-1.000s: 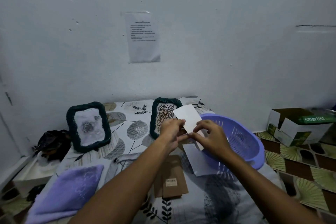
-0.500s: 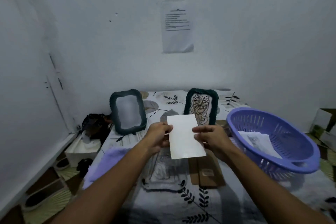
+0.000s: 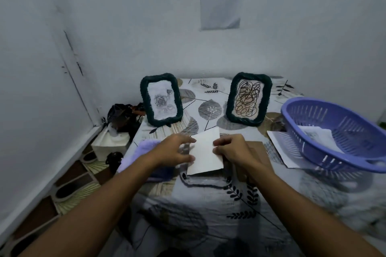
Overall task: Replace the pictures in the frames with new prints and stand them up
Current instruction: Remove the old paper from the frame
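I hold a blank white print [image 3: 205, 152] low over the table, its back toward me. My left hand [image 3: 174, 150] touches its left edge with loosely spread fingers. My right hand [image 3: 231, 150] pinches its right edge. Under the print lies a dark-edged frame [image 3: 200, 179], flat and mostly hidden. A brown backing board [image 3: 258, 152] lies just right of my right hand. Two dark green frames stand at the back: the left frame [image 3: 160, 99] shows a grey rose picture, the right frame [image 3: 248, 98] shows a scribble drawing.
A purple basket [image 3: 338, 131] with prints inside sits at the right, over a loose sheet [image 3: 279, 148]. A lilac cloth [image 3: 142, 152] lies by my left hand. A white box [image 3: 108, 142] and a black bag [image 3: 123, 115] are on the floor beside the wall.
The print has come from beside the basket to the middle of the table and lower, over the flat frame. My left hand has loosened from a pinch to a light touch.
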`<control>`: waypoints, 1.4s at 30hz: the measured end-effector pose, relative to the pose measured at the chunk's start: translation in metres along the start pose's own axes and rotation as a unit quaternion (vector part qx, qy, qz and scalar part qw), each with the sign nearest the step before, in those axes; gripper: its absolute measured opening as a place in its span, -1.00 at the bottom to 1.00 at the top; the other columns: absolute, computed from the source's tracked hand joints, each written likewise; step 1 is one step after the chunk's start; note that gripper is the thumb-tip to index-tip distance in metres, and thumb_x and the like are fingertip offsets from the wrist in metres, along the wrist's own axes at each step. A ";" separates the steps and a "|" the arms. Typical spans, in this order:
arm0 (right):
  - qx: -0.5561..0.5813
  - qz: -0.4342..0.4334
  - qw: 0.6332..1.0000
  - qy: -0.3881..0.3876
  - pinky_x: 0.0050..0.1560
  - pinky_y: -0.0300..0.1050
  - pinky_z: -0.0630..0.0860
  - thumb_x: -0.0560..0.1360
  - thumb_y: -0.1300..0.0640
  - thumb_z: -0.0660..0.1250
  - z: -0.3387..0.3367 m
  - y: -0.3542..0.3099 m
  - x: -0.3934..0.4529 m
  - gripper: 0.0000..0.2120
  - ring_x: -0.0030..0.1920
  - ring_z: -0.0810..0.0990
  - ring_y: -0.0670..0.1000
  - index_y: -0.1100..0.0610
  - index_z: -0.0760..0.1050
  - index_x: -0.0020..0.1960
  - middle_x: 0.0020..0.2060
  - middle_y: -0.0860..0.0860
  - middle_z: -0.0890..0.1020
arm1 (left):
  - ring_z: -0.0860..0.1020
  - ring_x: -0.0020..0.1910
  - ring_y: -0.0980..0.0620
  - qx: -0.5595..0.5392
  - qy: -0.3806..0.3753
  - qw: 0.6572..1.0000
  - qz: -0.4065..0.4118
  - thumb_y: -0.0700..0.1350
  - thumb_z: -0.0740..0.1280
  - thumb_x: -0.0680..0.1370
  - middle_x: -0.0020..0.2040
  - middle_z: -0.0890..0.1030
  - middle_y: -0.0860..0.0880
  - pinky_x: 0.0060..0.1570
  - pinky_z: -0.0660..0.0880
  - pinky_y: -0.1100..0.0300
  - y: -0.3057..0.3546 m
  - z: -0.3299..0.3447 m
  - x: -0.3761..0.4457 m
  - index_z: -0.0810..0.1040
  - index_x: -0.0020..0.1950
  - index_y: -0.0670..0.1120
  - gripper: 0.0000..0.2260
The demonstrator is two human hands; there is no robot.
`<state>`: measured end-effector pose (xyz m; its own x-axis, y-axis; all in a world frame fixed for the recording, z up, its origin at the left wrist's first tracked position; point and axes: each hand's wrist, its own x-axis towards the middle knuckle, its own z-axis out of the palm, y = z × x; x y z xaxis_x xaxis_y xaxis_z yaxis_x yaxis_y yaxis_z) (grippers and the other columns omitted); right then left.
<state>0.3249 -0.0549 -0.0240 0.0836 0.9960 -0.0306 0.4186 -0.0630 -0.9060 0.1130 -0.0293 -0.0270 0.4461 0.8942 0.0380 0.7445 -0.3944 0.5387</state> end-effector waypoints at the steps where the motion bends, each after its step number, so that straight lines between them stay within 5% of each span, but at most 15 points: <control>1: -0.024 -0.007 1.000 0.002 0.04 -0.14 0.54 0.37 0.33 0.48 0.002 0.000 -0.001 -0.75 -0.03 0.58 -0.01 0.26 0.64 0.04 0.00 0.08 0.65 | 0.37 0.39 -0.05 0.036 -0.025 0.999 0.007 0.02 0.48 0.45 0.39 0.44 -0.07 0.36 0.33 0.05 -0.002 0.003 -0.001 0.47 0.38 -0.02 -0.48; 4: -0.145 -0.042 0.988 0.006 0.09 -0.04 0.54 0.38 0.20 0.49 0.002 0.002 -0.003 -0.72 0.02 0.59 0.01 0.17 0.63 0.09 0.01 0.07 0.66 | 0.07 0.54 -0.04 0.114 -0.076 0.990 0.012 0.09 0.42 0.49 0.53 0.25 0.00 0.47 0.12 0.04 -0.007 0.010 -0.003 0.43 0.42 0.01 -0.48; 10: -0.244 -0.087 0.966 -0.011 0.07 -0.11 0.48 0.42 0.14 0.44 -0.017 0.001 0.001 -0.69 0.15 0.53 0.04 0.07 0.60 0.16 0.16 0.05 0.61 | -0.02 0.56 0.01 0.078 -0.067 0.995 -0.006 0.06 0.42 0.45 0.55 0.19 0.09 0.50 -0.02 -0.15 -0.011 0.016 -0.005 0.46 0.37 0.07 -0.50; 16: -0.284 -0.108 0.945 -0.119 0.12 -0.11 0.51 0.43 0.10 0.43 -0.024 0.005 -0.006 -0.59 0.15 0.52 -0.04 0.06 0.51 0.27 0.26 0.01 0.53 | -0.14 0.56 0.07 0.060 -0.074 0.995 -0.017 0.14 0.35 0.30 0.56 0.14 0.11 0.42 -0.43 -0.14 -0.012 0.020 -0.005 0.46 0.24 0.16 -0.49; 18: -0.291 -0.116 0.939 -0.141 0.10 -0.19 0.46 0.44 0.02 0.43 -0.023 0.009 -0.012 -0.54 0.16 0.49 -0.07 0.03 0.46 0.32 0.33 -0.01 0.46 | -0.17 0.55 0.09 0.052 -0.070 0.996 -0.017 0.16 0.34 0.28 0.57 0.11 0.11 0.41 -0.46 -0.13 -0.013 0.021 -0.005 0.45 0.22 0.17 -0.50; 22: -0.321 -0.121 0.927 -0.155 0.43 0.02 0.21 0.43 -0.12 0.41 -0.024 0.014 -0.014 -0.44 0.47 0.22 0.01 -0.01 0.40 0.39 0.48 -0.05 0.26 | -0.20 0.54 0.13 0.032 -0.067 0.997 -0.011 0.17 0.35 0.28 0.57 0.08 0.11 0.40 -0.48 -0.09 -0.017 0.020 -0.005 0.45 0.17 0.19 -0.54; 28: -0.337 -0.125 0.921 -0.152 0.49 0.08 -0.04 0.42 -0.15 0.40 -0.027 0.019 -0.011 -0.42 0.51 0.13 0.04 -0.01 0.41 0.39 0.49 -0.01 0.25 | -0.17 0.53 0.21 0.014 -0.070 0.997 -0.010 0.25 0.37 0.25 0.55 0.12 0.19 0.44 -0.43 -0.09 -0.021 0.020 -0.004 0.41 0.25 0.25 -0.43; 33: -0.337 -0.122 0.921 -0.153 0.51 0.10 -0.05 0.41 -0.18 0.40 -0.028 0.023 -0.007 -0.41 0.53 0.07 0.01 -0.06 0.40 0.39 0.52 -0.02 0.19 | -0.13 0.53 0.22 0.014 -0.059 0.998 -0.010 0.25 0.42 0.27 0.54 0.15 0.21 0.44 -0.42 -0.10 -0.021 0.019 -0.005 0.37 0.42 0.16 -0.28; 42: -0.333 -0.126 0.925 -0.129 0.42 -0.04 0.11 0.42 -0.18 0.39 -0.025 0.021 -0.009 -0.51 0.43 0.27 0.03 -0.04 0.47 0.29 0.38 -0.06 0.41 | -0.13 0.53 0.23 -0.016 -0.035 0.999 -0.010 0.23 0.40 0.29 0.54 0.15 0.17 0.44 -0.42 -0.07 -0.017 0.020 -0.005 0.39 0.42 0.11 -0.29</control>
<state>0.3553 -0.0663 -0.0326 -0.2748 0.9610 -0.0317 0.8676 0.2336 -0.4389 0.1085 -0.0314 -0.0530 0.4652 0.8846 -0.0314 0.7380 -0.3680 0.5656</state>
